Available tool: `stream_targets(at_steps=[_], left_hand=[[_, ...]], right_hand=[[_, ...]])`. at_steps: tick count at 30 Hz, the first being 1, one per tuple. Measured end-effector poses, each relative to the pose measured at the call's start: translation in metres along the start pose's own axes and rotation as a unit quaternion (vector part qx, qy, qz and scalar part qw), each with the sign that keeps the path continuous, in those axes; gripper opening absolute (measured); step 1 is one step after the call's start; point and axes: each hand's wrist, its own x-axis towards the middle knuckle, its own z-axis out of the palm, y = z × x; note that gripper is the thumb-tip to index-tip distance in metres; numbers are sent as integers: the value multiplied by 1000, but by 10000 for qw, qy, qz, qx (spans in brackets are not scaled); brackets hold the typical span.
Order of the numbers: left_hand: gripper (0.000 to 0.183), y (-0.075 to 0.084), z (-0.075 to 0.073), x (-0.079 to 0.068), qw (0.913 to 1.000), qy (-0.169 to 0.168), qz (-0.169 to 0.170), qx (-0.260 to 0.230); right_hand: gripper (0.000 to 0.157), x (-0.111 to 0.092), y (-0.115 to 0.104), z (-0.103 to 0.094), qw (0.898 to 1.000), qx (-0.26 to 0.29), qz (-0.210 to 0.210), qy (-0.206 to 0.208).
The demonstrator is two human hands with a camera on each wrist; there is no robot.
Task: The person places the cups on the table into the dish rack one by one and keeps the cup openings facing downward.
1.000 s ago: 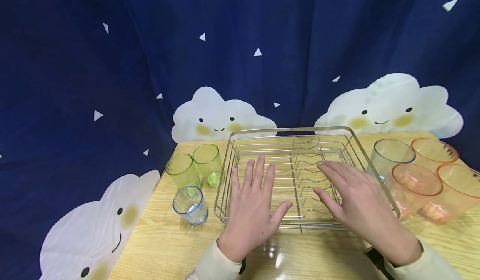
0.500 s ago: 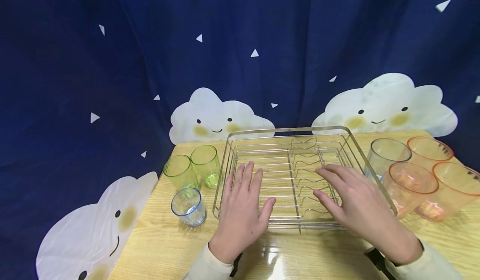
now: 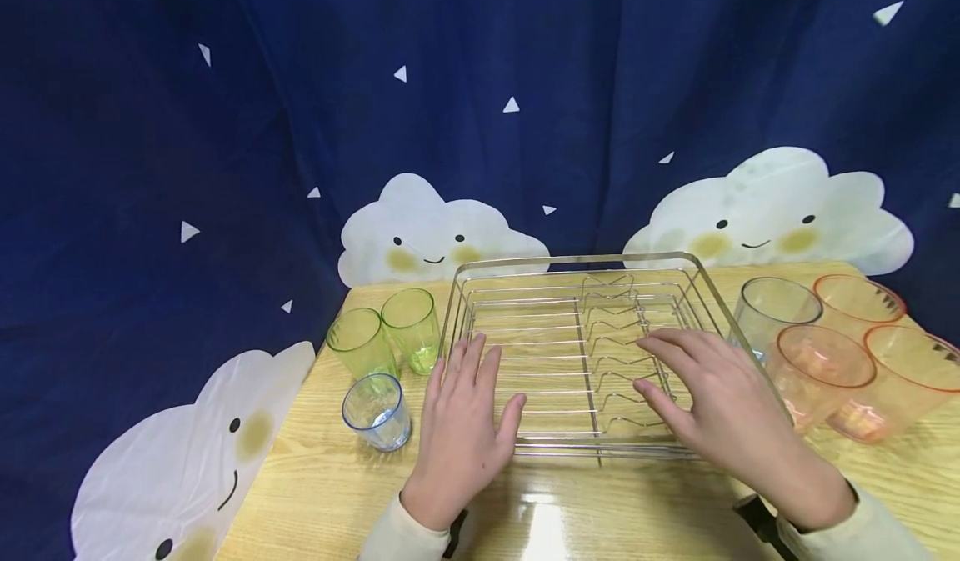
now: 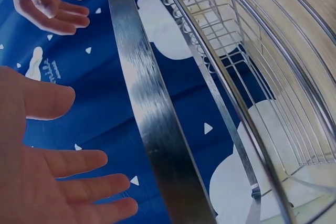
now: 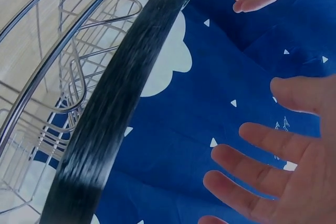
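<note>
A silver wire dish rack (image 3: 547, 369) stands on the table, with wavy plate dividers along its right half. Over the rack's front left corner hovers my left hand (image 3: 461, 436), fingers extended and thumb apart, holding nothing. My right hand (image 3: 720, 403) is above the rack's right side, its fingers slightly bent and nothing between them. In the left wrist view the rack's flat metal rim (image 4: 149, 103) runs beside the left hand (image 4: 63, 177), apart from it. The right wrist view likewise has a gap between the rim (image 5: 115, 93) and the right hand (image 5: 283, 161).
Left of the rack stand two green cups (image 3: 411, 323) and a small blue-rimmed cup (image 3: 378, 415). On the right are a dark-rimmed clear cup (image 3: 772, 311) and several orange cups (image 3: 825, 369). A navy curtain (image 3: 480, 86) with clouds hangs behind the wooden table (image 3: 315, 478).
My left hand has moved left and slightly toward me, from over the rack's middle-left to its front left corner. The right hand has barely shifted. Rack and cups stay in place.
</note>
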Motion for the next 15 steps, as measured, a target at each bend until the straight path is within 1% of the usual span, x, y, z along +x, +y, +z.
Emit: stream_targets(at_steps=[9,12,15], left_hand=[[55,-8,2,-5,10000,-27,-60,-8],[53,-12,3,-7,9999,70,-68,-28],[52,-17,4,-9,9995,252,-205,-9]], right_hand=[[44,-5,7,-5,9998,57,175,36],[44,-6,10,-8,9997,51,218,44],[45,-8,13,-10,9996,40,270,50]])
